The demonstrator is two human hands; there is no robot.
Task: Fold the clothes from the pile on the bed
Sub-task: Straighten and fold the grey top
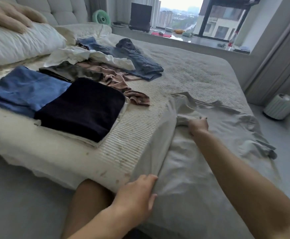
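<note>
1. Head view looks down across a wide bed (201, 71) covered in a pale ribbed spread, with both bare forearms reaching in from the near edge.
2. A pale grey, thin, wrinkled shirt (215, 135) lies spread flat on the near right part of the bed, its left side turned over in a long fold.
3. The left hand (137, 195) rests at the near end of that fold, fingers curled over the cloth edge and gripping it.
4. The right hand (198, 125) is farther along the shirt, fingers bunched round a gather of the grey cloth near a sleeve.
5. To the left sit folded pieces: a dark navy folded garment (82, 109) lying on a folded white cloth (82, 140), and just beside it, farther left, a blue folded garment (25, 88).
6. Behind these lies the loose pile: an olive-grey garment (68, 73), a dusty pink crumpled garment (113, 78), a white crumpled garment (82, 56) and blue denim jeans (140, 62).
7. A white pillow (16, 44) lies at the far left.
8. On the far window ledge stand a small green fan (101, 17) and a dark open case (140, 16).
9. A pale green ribbed bin (280, 107) stands on the floor at the right.
</note>
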